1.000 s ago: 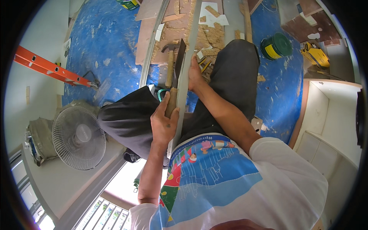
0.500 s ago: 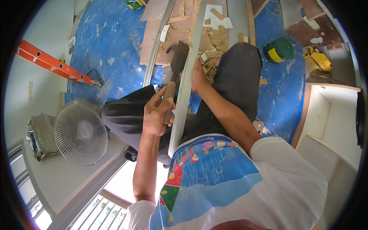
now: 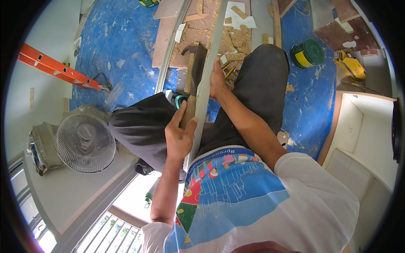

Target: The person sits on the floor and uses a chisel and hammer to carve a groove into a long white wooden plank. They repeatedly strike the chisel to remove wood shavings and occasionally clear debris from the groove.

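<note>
- Left hand [image 3: 179,137]: wrapped round the wooden handle of a broad-bladed knife [image 3: 199,67]; a loosened grip could let the blade skid rightward.
- Right hand [image 3: 217,82]: against a long pale strip [image 3: 206,80]; cannot tell how far it closes.
- Between both hands: the strip, liable to shift if poorly steadied.
- Beyond left hand: claw hammer [image 3: 190,74], partly behind the blade.

Left hand [image 3: 180,137] — curled in a grip; right hand [image 3: 216,82] — farther forward, forearm [image 3: 247,119] aslant
</note>
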Demonstrator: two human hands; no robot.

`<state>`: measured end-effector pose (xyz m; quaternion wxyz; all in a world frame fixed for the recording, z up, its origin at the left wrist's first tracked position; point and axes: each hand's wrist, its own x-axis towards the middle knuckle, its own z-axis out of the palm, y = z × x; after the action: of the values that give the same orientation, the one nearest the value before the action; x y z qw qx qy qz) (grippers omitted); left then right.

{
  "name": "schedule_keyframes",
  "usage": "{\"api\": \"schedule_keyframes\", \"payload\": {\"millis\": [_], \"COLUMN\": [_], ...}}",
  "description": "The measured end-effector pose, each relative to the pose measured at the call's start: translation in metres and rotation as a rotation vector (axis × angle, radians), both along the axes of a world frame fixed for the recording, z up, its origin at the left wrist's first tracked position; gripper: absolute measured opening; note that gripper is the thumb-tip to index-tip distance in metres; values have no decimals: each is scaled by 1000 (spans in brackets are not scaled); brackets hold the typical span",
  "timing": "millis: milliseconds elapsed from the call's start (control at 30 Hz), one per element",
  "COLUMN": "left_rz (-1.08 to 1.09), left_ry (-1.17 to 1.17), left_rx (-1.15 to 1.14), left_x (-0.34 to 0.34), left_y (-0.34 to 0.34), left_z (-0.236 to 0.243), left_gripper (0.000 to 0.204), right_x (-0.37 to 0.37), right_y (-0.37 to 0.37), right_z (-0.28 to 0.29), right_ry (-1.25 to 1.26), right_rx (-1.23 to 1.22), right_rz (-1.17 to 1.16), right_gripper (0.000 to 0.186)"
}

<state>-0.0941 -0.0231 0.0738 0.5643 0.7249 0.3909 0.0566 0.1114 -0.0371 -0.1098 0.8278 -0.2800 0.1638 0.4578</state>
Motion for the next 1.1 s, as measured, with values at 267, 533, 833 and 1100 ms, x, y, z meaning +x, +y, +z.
{"api": "schedule_keyframes", "payload": {"millis": [267,533,833,1100], "left_rz": [81,231,-74,269], "left_ry": [-101,-247,-68,-347], "left_rx": [-358,-778,102,-973], "left_x": [25,22,14,29], "left_y": [19,24,7,32], "left_z": [1,9,-17,11], "left_gripper": [64,69,61,62], "right_x": [-2,4,1,1], "right_y": [3,-1,9,2], "right_z": [11,0,-2,12], "right_ry": [-92,-102,-58,-88], "right_rx": [-223,-71,-163,-165], "right_rz": [-7,22,-31,-25], "right_gripper": [61,65,64,60]}}
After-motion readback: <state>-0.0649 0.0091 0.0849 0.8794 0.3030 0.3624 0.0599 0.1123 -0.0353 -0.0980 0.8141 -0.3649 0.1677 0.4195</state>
